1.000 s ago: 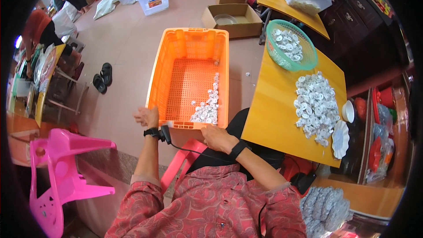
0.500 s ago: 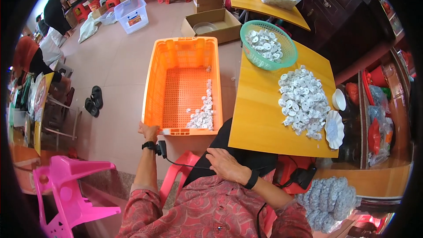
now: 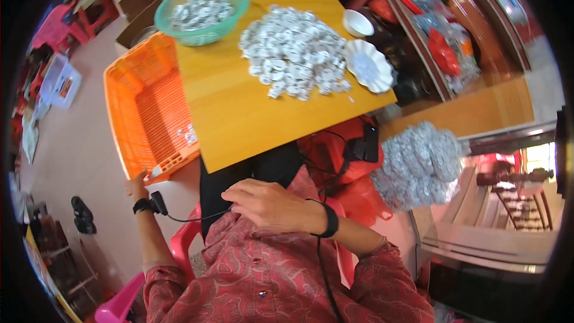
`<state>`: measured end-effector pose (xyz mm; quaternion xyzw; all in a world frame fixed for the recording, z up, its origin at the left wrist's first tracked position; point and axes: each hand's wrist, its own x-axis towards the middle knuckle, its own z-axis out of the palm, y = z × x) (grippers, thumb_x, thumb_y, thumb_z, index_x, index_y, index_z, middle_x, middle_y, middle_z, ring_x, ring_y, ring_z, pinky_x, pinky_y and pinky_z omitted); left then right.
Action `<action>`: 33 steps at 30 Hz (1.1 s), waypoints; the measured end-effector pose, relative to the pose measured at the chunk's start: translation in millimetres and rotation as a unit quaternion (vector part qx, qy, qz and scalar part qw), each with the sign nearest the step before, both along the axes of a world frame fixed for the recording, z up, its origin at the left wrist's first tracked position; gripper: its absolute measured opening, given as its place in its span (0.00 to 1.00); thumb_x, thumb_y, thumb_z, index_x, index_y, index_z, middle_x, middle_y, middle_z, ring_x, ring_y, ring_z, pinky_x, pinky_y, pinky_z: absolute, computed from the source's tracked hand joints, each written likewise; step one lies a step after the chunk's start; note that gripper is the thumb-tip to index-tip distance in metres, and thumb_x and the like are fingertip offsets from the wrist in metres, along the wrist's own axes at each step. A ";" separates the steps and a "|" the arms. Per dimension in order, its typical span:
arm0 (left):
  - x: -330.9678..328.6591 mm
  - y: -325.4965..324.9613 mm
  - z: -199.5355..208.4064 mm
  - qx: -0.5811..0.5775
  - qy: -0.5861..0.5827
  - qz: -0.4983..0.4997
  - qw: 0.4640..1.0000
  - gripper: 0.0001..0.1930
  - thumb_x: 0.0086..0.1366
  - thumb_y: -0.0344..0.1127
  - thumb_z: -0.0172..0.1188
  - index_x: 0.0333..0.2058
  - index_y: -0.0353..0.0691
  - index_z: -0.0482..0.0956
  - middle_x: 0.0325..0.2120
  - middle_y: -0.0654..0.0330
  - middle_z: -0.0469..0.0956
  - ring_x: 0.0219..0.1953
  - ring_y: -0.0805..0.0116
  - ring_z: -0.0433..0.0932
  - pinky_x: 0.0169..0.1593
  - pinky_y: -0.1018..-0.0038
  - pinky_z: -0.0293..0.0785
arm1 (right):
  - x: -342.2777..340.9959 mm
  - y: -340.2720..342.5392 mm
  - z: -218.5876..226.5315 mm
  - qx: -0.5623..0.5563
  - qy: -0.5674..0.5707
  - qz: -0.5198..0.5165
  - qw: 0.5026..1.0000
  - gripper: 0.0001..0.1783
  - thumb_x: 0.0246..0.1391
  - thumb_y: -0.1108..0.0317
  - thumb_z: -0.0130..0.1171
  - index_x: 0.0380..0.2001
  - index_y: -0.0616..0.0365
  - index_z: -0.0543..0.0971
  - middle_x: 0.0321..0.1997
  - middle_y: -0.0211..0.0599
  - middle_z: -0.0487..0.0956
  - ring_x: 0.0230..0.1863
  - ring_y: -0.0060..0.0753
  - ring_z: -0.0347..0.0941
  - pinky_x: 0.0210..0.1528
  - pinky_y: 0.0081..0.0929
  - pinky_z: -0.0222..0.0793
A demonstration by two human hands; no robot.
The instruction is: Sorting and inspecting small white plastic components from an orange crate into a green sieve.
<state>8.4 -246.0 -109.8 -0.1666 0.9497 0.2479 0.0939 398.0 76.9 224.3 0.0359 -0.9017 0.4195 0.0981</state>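
Note:
At the near left corner of the orange plastic crate (image 3: 113,113), my left hand (image 3: 137,185) grips the rim. A few small white plastic parts (image 3: 190,136) lie in the crate, partly hidden by the yellow table (image 3: 239,128). Above my lap, my right hand (image 3: 263,204) hangs with its fingers loosely bent and nothing visible in them. A large heap of white plastic parts (image 3: 296,51) covers the table's middle. Behind it to the left, a green mesh basket (image 3: 203,37) holds more of them. A black wristband sits on each wrist.
A small white bowl (image 3: 359,23) and a scalloped white dish (image 3: 382,75) stand at the table's right edge. Bundled grey bags (image 3: 415,164) and a red stool (image 3: 335,149) are at the right. A pink stool (image 3: 122,302) and dark slippers (image 3: 82,215) are left.
My view has swung to the right, so the crate and table appear further left. The left hand still holds the crate's rim. My right hand has lifted slightly off my lap, its fingers more bent.

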 end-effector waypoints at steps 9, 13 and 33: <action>2.9 -9.4 51.2 -0.184 0.153 -0.392 0.888 0.25 0.58 0.16 0.53 0.54 0.44 0.77 0.46 0.55 0.79 0.43 0.59 0.79 0.45 0.59 0.74 | 192.3 138.0 0.8 -0.211 -0.023 -0.528 0.823 0.08 0.59 0.74 0.58 0.40 0.65 0.80 0.36 0.35 0.83 0.36 0.21 0.79 0.36 0.19 0.74; -16.3 23.6 109.3 0.436 -0.021 0.036 0.899 0.17 0.62 0.29 0.58 0.51 0.38 0.77 0.45 0.61 0.77 0.57 0.61 0.69 0.52 0.68 0.74 | 279.8 169.8 -124.5 -0.192 -0.147 -0.601 0.762 0.12 0.57 0.66 0.61 0.37 0.66 0.79 0.30 0.40 0.83 0.31 0.28 0.80 0.33 0.26 0.74; 151.9 213.2 280.4 0.453 -0.115 -0.277 0.840 0.16 0.66 0.36 0.61 0.48 0.32 0.76 0.37 0.59 0.80 0.39 0.71 0.80 0.46 0.76 0.78 | 226.8 139.4 -232.3 0.003 -0.348 -0.690 0.635 0.25 0.47 0.53 0.64 0.36 0.67 0.79 0.38 0.60 0.80 0.42 0.65 0.77 0.44 0.55 0.72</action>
